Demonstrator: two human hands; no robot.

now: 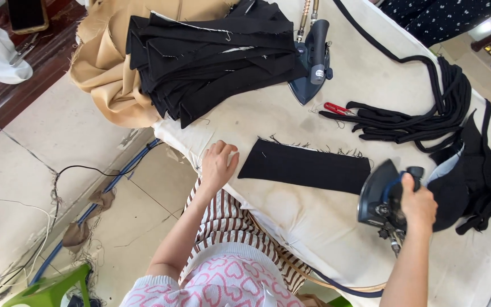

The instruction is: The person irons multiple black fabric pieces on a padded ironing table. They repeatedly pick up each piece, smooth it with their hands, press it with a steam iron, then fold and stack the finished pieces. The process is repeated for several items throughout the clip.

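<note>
**Iron at the strip's right end**

I see my right hand [419, 204] with its fingers wrapped tight around the handle of the near iron [383, 196], which is tipped up on the pad just past the right end of the black strip [307, 166]. That strip lies flat across the middle of the table [313, 227], frayed threads showing along its far edge. My left hand [219, 165] rests on the pad at the strip's left end, fingers curled loosely together, fingertips just beside the cloth; I cannot tell whether they touch it.

No bins or trays here, only heaps. A stack of black pieces [217, 57] sits far left, lying partly over tan fabric [109, 74] that droops off the table edge. A second iron [312, 62] rests far centre, right beside that stack. Red snips [336, 108] lie between it and a bundle of black cords [416, 119] on the right. More black pieces [490, 165] crowd the right edge, close behind the near iron.
</note>
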